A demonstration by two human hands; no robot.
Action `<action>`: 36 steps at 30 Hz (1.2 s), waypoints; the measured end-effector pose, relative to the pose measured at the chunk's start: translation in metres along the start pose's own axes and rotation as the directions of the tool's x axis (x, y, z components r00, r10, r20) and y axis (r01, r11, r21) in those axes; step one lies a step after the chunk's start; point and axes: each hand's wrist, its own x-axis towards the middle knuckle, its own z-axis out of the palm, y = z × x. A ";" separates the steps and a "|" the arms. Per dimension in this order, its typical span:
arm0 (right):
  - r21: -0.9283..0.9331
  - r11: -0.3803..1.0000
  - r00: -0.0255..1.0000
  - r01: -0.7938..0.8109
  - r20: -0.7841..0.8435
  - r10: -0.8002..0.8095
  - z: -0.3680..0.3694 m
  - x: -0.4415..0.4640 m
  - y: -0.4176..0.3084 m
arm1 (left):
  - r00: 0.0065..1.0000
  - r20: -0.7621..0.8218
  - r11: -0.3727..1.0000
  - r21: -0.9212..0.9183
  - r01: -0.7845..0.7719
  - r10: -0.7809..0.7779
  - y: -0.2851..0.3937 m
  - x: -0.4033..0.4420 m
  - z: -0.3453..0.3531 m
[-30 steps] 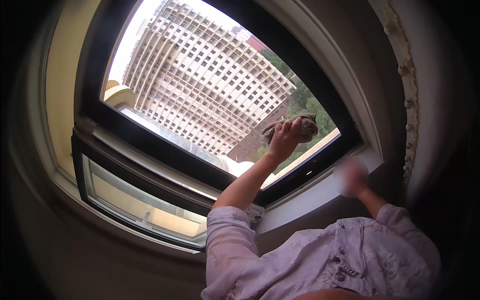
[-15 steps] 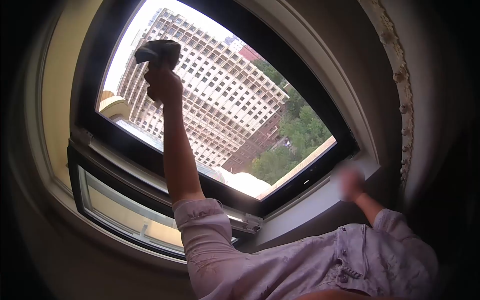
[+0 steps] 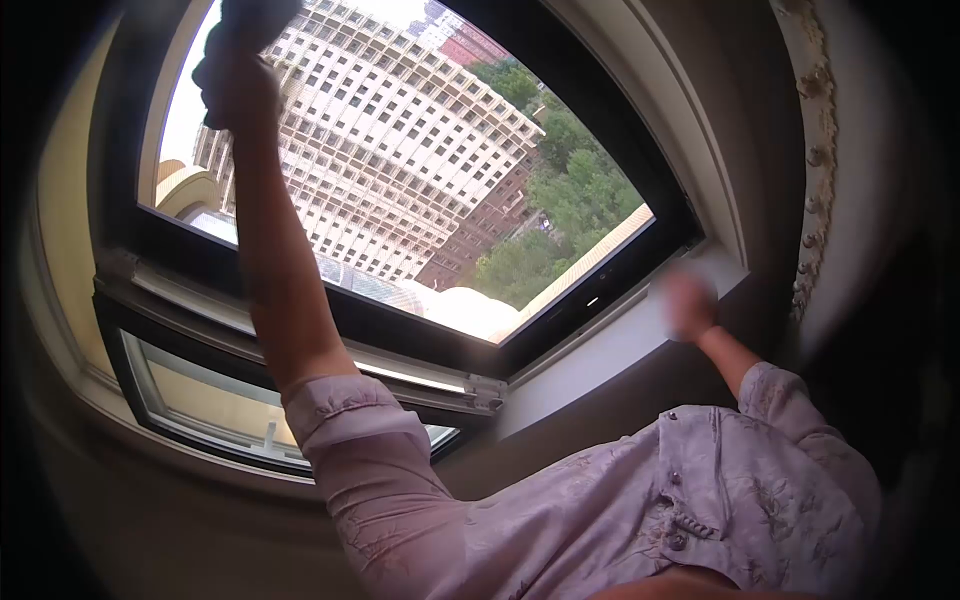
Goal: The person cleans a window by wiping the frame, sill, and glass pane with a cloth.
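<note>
At the upper left, my left hand [image 3: 240, 95] is raised in front of the window pane, closed on a dark, bunched cloth [image 3: 262, 22]. The cloth is cut off by the top edge of the view and lies at the upper left part of the glass. Shadow and motion blur hide most finger detail. My right hand [image 3: 687, 304] is at the pale window sill [image 3: 610, 343] on the right; a blurred patch covers its fingers, so their pose is hidden. The black window frame [image 3: 420, 330] surrounds the glass.
A second, narrow framed pane [image 3: 210, 405] is below the large window at the left, with a metal hinge part [image 3: 485, 392] at its right end. A beaded trim [image 3: 815, 190] hangs at the right. Outside are a tall building [image 3: 390, 130] and trees [image 3: 580, 195].
My left hand has swept with the cloth from the lower right of the pane to its upper left. My right hand stays at the sill. The view has shifted slightly.
</note>
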 end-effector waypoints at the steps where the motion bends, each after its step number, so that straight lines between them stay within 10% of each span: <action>1: -0.005 1.000 1.000 0.011 -0.007 -0.011 -0.002 0.001 -0.002 | 0.998 -0.056 0.989 0.144 0.019 -0.011 -0.038 0.025 0.022; 7: -0.012 0.992 0.979 0.127 -0.160 -0.127 -0.023 0.007 -0.010 | 0.990 0.050 0.976 -0.171 0.138 -0.131 0.138 -0.054 0.032; 10: -0.019 0.987 0.960 0.161 -0.228 -0.161 -0.008 0.004 -0.003 | 0.929 0.109 0.910 -0.273 -0.313 0.353 0.249 -0.164 -0.026; 11: -0.018 0.983 0.948 0.181 -0.263 -0.179 -0.004 0.002 -0.001 | 0.923 0.179 0.798 -0.573 -0.184 0.342 0.284 -0.224 -0.008; 13: -0.059 0.996 0.997 0.066 -0.029 -0.068 -0.002 -0.001 0.000 | 0.767 0.105 0.665 -0.581 -0.470 0.633 0.278 -0.236 -0.045; 15: 0.009 0.999 0.998 -0.033 0.054 0.033 -0.002 -0.003 0.000 | 0.877 -0.027 0.700 -0.591 -0.401 0.480 0.247 -0.216 -0.031; 18: 0.053 0.979 0.949 -0.195 0.264 0.174 -0.004 0.000 -0.002 | 0.964 0.253 0.941 -0.337 0.009 0.081 0.157 -0.110 -0.028; 20: 0.033 0.985 0.959 -0.168 0.236 0.156 -0.007 -0.002 -0.003 | 0.992 -0.089 0.957 -0.268 -0.107 0.086 0.094 -0.055 -0.013; 23: 0.005 0.986 0.955 -0.166 0.251 0.159 -0.015 0.002 -0.007 | 0.984 0.152 0.933 -0.333 0.135 -0.088 0.075 -0.058 0.057; 25: -0.006 0.987 0.943 -0.158 0.294 0.153 -0.016 0.003 -0.006 | 0.999 -0.034 0.998 -0.066 -0.014 0.012 0.168 -0.092 0.010; 26: -0.032 0.989 0.947 -0.143 0.287 0.146 -0.010 0.003 -0.002 | 0.984 0.141 0.929 -0.338 0.148 -0.106 0.220 -0.128 0.001; 31: -0.074 0.995 0.971 -0.069 0.225 0.084 -0.007 -0.002 0.000 | 0.832 0.295 0.705 -0.693 -0.153 0.471 0.380 -0.303 -0.061; 34: -0.096 0.995 0.977 -0.036 0.207 0.056 -0.006 -0.004 0.004 | 0.739 0.317 0.561 -0.822 -0.099 0.595 0.341 -0.286 -0.082; 36: -0.100 0.994 0.982 -0.041 0.178 0.059 0.003 -0.007 0.007 | 0.836 0.346 0.739 -0.666 -0.101 0.426 0.281 -0.247 -0.066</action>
